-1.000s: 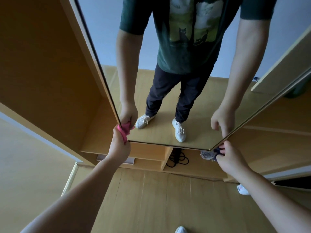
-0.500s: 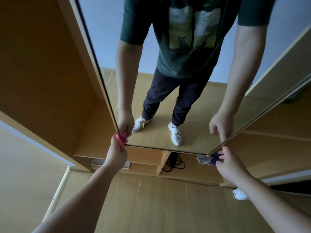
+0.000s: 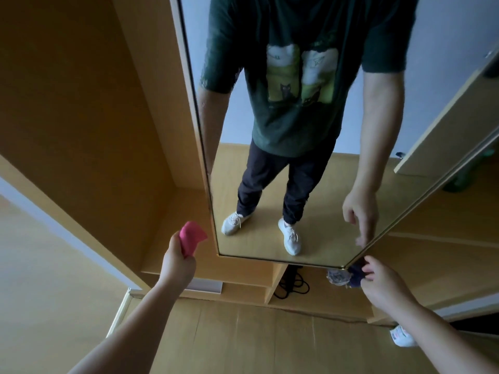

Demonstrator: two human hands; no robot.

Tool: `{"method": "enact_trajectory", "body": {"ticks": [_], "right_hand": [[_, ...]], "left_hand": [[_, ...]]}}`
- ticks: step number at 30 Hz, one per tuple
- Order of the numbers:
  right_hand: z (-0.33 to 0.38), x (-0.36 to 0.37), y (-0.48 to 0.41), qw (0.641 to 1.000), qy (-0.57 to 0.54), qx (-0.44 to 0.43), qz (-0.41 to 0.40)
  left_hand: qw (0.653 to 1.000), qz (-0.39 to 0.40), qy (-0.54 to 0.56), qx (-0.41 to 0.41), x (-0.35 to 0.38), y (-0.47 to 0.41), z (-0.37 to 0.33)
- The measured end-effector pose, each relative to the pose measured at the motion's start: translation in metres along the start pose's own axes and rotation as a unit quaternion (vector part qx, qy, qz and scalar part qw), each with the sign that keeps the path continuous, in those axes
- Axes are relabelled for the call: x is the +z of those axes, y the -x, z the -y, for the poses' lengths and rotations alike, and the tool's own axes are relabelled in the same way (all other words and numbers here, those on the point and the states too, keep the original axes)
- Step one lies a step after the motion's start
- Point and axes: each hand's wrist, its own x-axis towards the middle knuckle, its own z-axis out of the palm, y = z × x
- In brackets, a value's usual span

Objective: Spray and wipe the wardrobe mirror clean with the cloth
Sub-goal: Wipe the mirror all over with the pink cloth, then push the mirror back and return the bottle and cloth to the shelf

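**A:** Left side, status?

**B:** Your left hand (image 3: pixel 176 263) has its fingers curled tight round the lower end of the pink cloth (image 3: pixel 192 237). The loose end sticks up above your fist.

**A:** Is the cloth on the glass?

**B:** No. The mirror (image 3: pixel 283 130) starts just right of that grip. Its left edge is near the cloth but apart from it. Behind the grip is the open wardrobe (image 3: pixel 89 117) compartment, with bare wood walls.

**A:** Right side?

**B:** Your right hand (image 3: pixel 383 283) is at the mirror's lower right corner, just under the frame. Its fingertips pinch a dark bunched thing (image 3: pixel 340 276), blue-grey and crumpled. It's too blurred to say what it is. It hangs left of your fingers, below the mirror's bottom edge.

**A:** Does the right hand touch the frame?

**B:** Can't tell. The fingertips sit right at the corner, and the dark bundle covers the contact point.

**A:** Between the two grips?

**B:** The mirror's bottom edge runs between them. It's slightly above your left fist and level with your right fingertips. Below it, closer to your right grip, a black cable (image 3: pixel 293 284) lies coiled on a low shelf.

**A:** Anything else near you?

**B:** There's a white shoe (image 3: pixel 402 338) on the floor (image 3: pixel 243 341), below and behind your right wrist. The glass shows both your arms reaching down.
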Motion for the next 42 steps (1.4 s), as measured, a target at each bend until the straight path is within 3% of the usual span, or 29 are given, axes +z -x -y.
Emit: {"method": "enact_trajectory", "body": {"ticks": [8,13,18,24,30,36,42], "right_hand": [[0.045,-0.047,0.046,0.998,-0.035,-0.006,-0.055],[0.072,-0.080,0.075,0.987,-0.097,-0.013,-0.130],[0.101,-0.122,0.105,0.970,-0.123,-0.073,-0.197],[0.130,-0.179,0.140,0.921,-0.171,-0.163,-0.309],[0.166,-0.241,0.158,0.843,-0.231,-0.238,-0.424],[0.187,-0.288,0.150,0.842,-0.221,-0.299,-0.390],[0.199,-0.304,0.144,0.853,-0.255,-0.341,-0.302]], "left_hand": [[0.997,-0.007,0.030,0.067,-0.079,0.010,-0.092],[0.992,0.030,0.029,0.120,-0.125,0.016,-0.154],[0.981,0.035,0.017,0.192,-0.164,0.022,-0.211],[0.961,-0.015,0.028,0.273,-0.202,0.037,-0.254],[0.952,-0.073,0.024,0.296,-0.223,0.072,-0.287],[0.941,-0.122,0.023,0.315,-0.225,0.107,-0.307],[0.934,-0.155,0.030,0.320,-0.221,0.138,-0.312]]}}
